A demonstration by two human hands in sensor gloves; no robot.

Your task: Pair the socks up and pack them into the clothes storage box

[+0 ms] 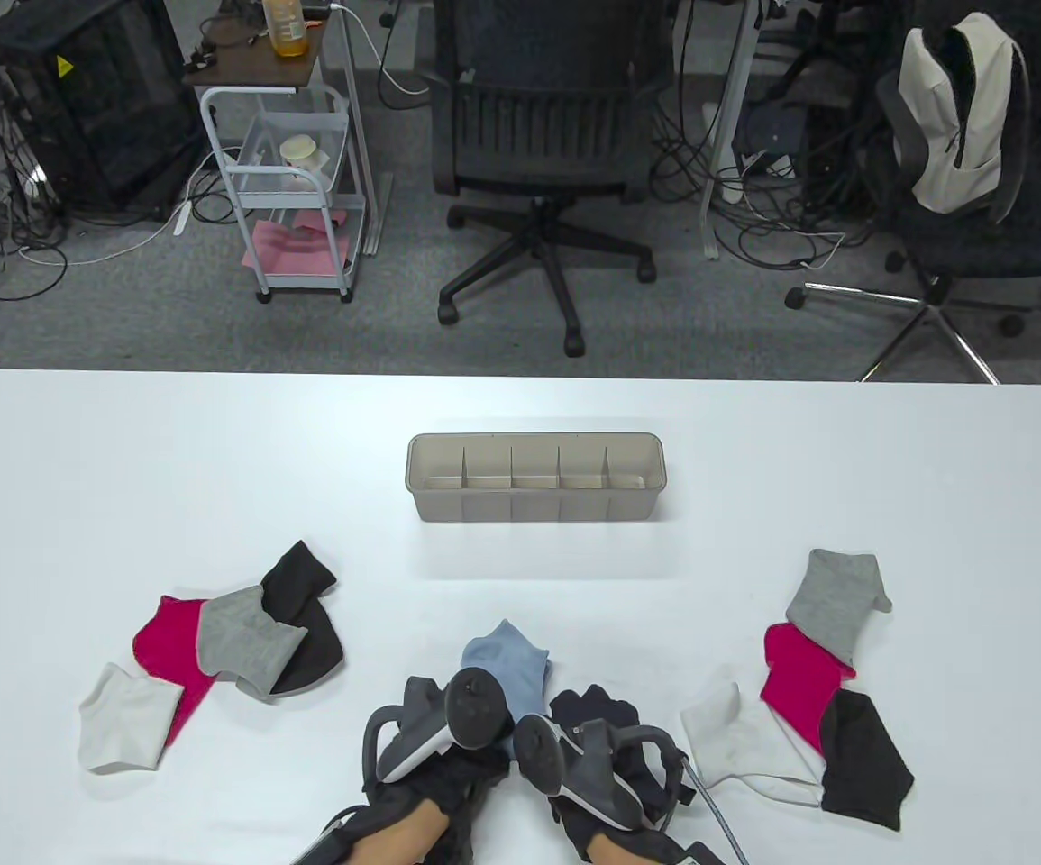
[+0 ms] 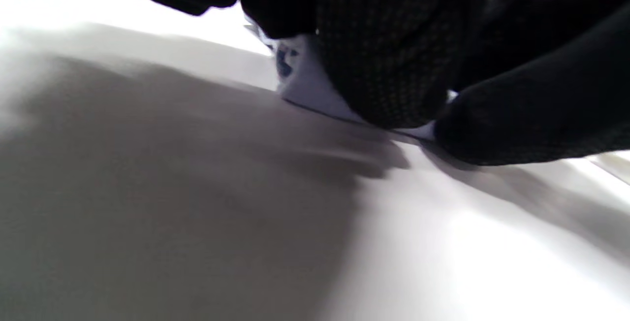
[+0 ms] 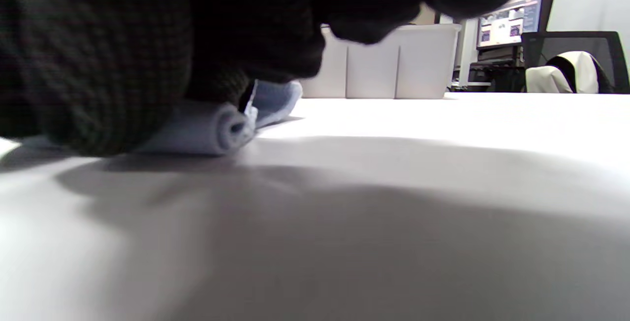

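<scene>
Table [image 1: 123,450] lies bare between my sock piles and the far storage box [image 1: 535,505]. At the near edge, my left hand [image 1: 434,775] and right hand [image 1: 597,721] press curled fingers on the half-rolled blue socks [image 1: 506,667].

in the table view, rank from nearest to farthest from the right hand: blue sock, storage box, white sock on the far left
1. blue sock, right at the right hand, under the fingers.
2. storage box, farther back at the table's centre.
3. white sock, far left, near the front edge.
</scene>
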